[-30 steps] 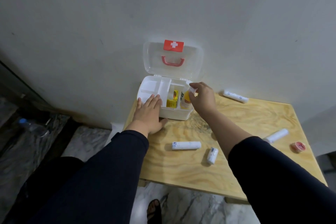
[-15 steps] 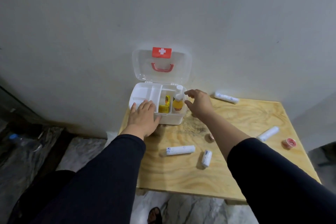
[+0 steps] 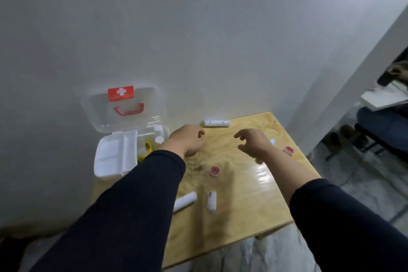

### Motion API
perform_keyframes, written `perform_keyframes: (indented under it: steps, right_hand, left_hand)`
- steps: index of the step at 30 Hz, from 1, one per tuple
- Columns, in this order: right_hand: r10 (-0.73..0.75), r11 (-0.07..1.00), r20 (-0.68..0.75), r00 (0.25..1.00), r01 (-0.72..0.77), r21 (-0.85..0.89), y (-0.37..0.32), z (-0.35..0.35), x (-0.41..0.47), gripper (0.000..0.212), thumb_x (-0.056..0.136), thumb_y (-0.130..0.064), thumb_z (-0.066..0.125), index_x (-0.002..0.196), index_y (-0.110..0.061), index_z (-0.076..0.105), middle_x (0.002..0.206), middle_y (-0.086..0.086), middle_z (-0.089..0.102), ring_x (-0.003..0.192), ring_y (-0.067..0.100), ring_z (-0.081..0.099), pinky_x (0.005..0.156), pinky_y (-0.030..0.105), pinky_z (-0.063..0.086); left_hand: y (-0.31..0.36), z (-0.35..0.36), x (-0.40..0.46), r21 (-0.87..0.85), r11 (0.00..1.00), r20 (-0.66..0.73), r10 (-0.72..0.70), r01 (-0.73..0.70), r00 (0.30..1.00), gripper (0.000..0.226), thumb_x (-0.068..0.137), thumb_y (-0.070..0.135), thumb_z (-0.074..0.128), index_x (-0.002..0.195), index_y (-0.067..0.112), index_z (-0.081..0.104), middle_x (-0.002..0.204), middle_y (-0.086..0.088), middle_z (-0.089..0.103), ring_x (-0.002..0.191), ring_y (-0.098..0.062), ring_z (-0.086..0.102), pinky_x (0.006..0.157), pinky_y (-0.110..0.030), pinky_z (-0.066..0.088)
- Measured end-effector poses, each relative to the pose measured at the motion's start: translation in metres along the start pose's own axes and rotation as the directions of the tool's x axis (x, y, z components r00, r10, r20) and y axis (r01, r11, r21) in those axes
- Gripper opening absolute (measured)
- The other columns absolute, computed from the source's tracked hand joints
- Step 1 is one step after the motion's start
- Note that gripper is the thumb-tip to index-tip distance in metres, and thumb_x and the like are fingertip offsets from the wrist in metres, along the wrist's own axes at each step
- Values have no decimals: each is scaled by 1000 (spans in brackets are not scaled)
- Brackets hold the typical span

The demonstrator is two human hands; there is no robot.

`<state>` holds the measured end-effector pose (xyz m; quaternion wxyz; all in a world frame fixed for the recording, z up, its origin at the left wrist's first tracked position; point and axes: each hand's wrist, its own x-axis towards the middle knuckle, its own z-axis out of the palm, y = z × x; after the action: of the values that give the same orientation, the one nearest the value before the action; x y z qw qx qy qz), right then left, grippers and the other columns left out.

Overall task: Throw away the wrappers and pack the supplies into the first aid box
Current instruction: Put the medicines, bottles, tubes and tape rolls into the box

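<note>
The white first aid box stands open at the table's back left, its clear lid leaning on the wall. Inside it are a yellow pack and a white-capped bottle. My left hand hovers just right of the box, fingers loosely curled, holding nothing. My right hand hangs over the table's middle, fingers relaxed and empty. White bandage rolls lie at the back, and near the front. Two pink tape rolls sit on the wood.
The wooden table stands against a white wall. A small white roll peeks out behind my right wrist. At the far right another person sits on a chair beside a white surface. Marble floor lies below.
Both hands left the box and moved right over the table. The bottle my right hand held now stands in the box. The view swung right.
</note>
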<state>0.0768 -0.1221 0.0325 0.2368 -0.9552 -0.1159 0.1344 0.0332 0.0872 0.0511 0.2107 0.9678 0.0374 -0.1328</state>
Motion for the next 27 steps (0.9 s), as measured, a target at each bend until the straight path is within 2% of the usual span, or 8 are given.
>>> perform_keyframes:
  steps: [3,5,8,11,14,18,21,27]
  right_hand:
    - [80,996,-8,997,-80,34,36,-9,-3,40,87,-1,54,125,-17,59,125,7,58,94,28,63,69,27,48]
    - [101,995,-17,995,-101,-15,59,-14,-1,43,87,1,50,124,-19,59,127,5,58,101,26,62,67,23,45]
    - [91,992,-46,995,-95,-84,94,-20,8,47,83,7,45,118,-21,62,127,2,58,108,26,59,88,36,52]
    - [-2,978,-37,999,-6,-208,116,-27,21,47,82,11,48,116,-18,62,121,1,59,112,24,58,88,35,52]
    - [-116,955,73,991,132,-266,130,-26,37,49,79,11,50,115,-20,63,120,0,60,112,22,57,86,36,53]
    - [-236,905,227,945,298,-304,141,-19,60,35,82,-10,62,113,-24,66,118,-2,63,111,22,58,86,34,52]
    - [-278,879,287,917,364,-310,135,-14,76,31,83,-22,60,113,-24,67,114,1,65,106,23,59,84,33,51]
    - [-409,850,248,878,466,-246,87,4,110,30,88,-30,57,117,-22,63,113,0,64,111,22,57,76,32,49]
  left_hand:
    - [20,18,15,54,998,96,25,-30,995,38,93,38,48,125,21,60,126,0,63,109,-22,61,95,-39,52]
    - [31,27,26,74,997,132,17,-26,991,41,92,39,50,127,22,59,127,1,63,110,-21,61,95,-38,52]
    - [45,39,43,57,998,134,-14,7,991,43,91,40,51,129,21,58,129,1,62,112,-21,61,97,-38,52]
    - [58,50,57,32,998,138,-56,52,989,45,93,41,51,132,19,58,131,0,62,114,-21,60,98,-38,51]
    - [66,59,67,0,994,126,-108,109,986,46,94,41,50,133,19,57,132,0,61,116,-21,59,98,-36,50]
    - [69,69,76,-45,980,88,-192,196,977,45,93,43,51,131,21,58,131,1,61,115,-20,59,97,-36,50]
    - [66,75,73,-89,964,75,-245,251,967,42,93,45,50,126,22,60,127,3,62,111,-20,60,95,-38,51]
    - [47,71,63,-143,922,36,-358,360,933,43,92,42,51,131,24,57,131,2,61,115,-21,59,96,-37,50]
